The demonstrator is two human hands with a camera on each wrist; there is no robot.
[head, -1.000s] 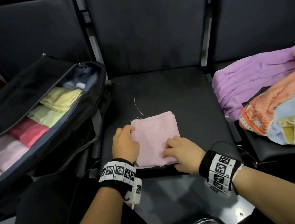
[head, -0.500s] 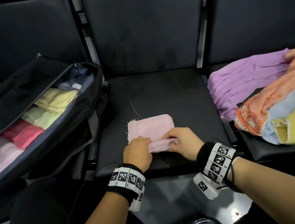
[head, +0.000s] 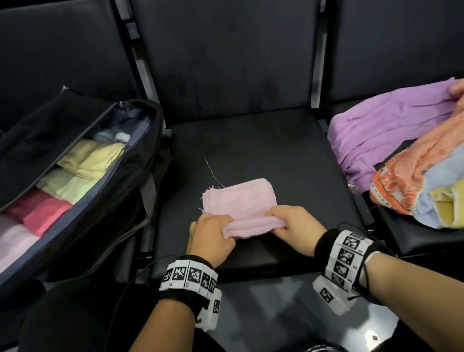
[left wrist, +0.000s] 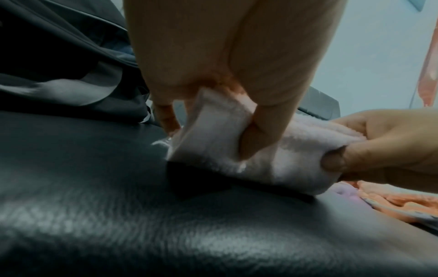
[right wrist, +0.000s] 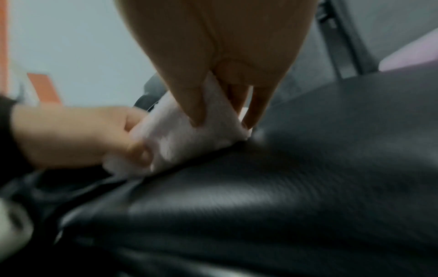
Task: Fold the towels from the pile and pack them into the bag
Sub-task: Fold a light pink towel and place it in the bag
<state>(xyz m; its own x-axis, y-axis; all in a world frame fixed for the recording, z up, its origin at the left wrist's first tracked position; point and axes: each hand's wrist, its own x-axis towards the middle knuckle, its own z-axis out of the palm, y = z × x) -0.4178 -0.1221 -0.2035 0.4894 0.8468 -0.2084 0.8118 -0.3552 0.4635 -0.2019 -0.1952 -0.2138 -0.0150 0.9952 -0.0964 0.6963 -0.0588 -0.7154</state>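
A small pale pink towel point(head: 240, 201) lies on the middle black seat point(head: 281, 151), its near edge lifted and rolled over. My left hand point(head: 212, 238) pinches that edge at its left end, and my right hand point(head: 294, 226) pinches it at the right end. In the left wrist view the left thumb and fingers clamp the folded layers of the pink towel point(left wrist: 220, 131). The right wrist view shows the right hand pinching the pink towel point(right wrist: 189, 135) the same way. The open black bag point(head: 86, 208) on the left seat holds several folded towels in a row.
A loose pile of towels point(head: 430, 154), purple, orange, light blue and yellow, covers the right seat. Seat backs rise behind all three seats. A metal armrest bar separates the middle and right seats. My dark-clothed knees sit below the seat's front edge.
Both hands slid to the towel's near edge, pinched it and lifted it, folding it away from me. The towel's visible flat part has become shorter.
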